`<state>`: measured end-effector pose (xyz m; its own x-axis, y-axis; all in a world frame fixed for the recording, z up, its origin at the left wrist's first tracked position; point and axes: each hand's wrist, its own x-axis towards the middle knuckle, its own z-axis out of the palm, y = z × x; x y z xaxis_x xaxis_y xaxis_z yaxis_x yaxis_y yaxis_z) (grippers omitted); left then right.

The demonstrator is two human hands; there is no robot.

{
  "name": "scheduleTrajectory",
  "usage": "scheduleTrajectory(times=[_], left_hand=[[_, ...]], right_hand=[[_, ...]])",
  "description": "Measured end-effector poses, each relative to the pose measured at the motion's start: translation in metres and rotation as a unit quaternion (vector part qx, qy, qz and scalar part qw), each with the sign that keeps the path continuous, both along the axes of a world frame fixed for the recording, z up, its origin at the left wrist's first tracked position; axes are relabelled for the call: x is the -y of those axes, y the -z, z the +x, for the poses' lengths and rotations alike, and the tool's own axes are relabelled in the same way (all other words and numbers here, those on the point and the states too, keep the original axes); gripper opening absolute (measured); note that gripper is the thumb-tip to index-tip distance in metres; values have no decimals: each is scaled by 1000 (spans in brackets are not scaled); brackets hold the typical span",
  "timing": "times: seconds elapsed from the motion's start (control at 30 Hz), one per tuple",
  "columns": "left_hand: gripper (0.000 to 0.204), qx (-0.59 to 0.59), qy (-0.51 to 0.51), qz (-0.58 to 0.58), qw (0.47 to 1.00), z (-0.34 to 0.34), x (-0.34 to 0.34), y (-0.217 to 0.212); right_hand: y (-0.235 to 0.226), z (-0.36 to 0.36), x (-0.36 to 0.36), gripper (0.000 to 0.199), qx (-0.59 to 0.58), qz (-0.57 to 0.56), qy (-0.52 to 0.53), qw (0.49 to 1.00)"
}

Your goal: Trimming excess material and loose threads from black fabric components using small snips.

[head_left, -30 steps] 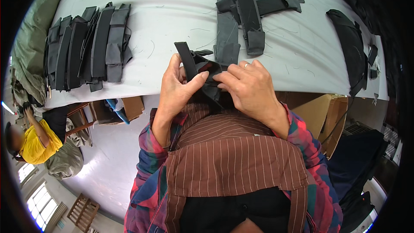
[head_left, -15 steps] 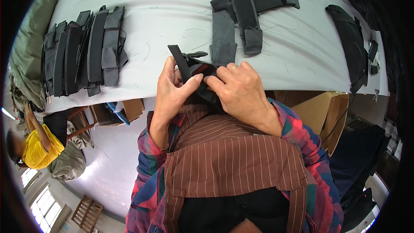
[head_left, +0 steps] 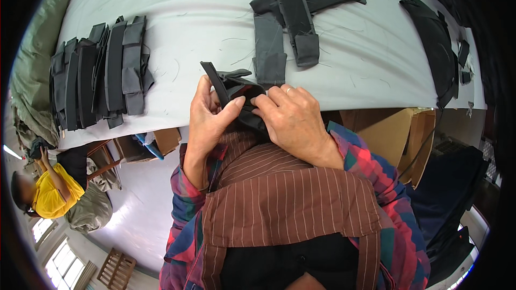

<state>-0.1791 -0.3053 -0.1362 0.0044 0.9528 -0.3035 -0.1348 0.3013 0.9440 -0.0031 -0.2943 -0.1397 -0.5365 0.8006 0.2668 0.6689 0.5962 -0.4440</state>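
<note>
A dark fabric band (head_left: 216,83) with a stiff folded edge is held up just off the table's near edge. On its left side, my left hand (head_left: 210,121) is closed, thumb and fingers pinching the cloth. From the right, my right hand (head_left: 295,121) grips the same piece with bent fingers, and a ring shows on one of them. Between the hands the cloth gapes a little, with a reddish-brown patch inside. The lower part of the piece hangs dark in front of my apron, and my fingertips partly hide it.
A white cloth-covered table (head_left: 199,27) carries a row of dark fabric bands (head_left: 114,67) at left and a loose heap of bands (head_left: 293,11) beyond my hands. Black cloth (head_left: 430,43) lies at right. Cardboard boxes (head_left: 376,134) stand underneath. A person in yellow (head_left: 56,190) is at far left.
The view has shifted slightly, so the table's things sit a little further left. Both hands keep hold of the band, almost unmoved. The person in yellow now has dark cloth at their hands.
</note>
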Motion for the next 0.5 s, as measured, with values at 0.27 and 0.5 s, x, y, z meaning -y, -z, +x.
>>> scheduleTrajectory(times=[0.27,0.5], left_hand=[[40,11,-13,3,1000,0,1,0],[40,13,-6,6,1000,-1,2,-1]], right_hand=[[0,0,0,13,-99,-76,34,992],[-4,2,1,13,3,7,-19,1000]])
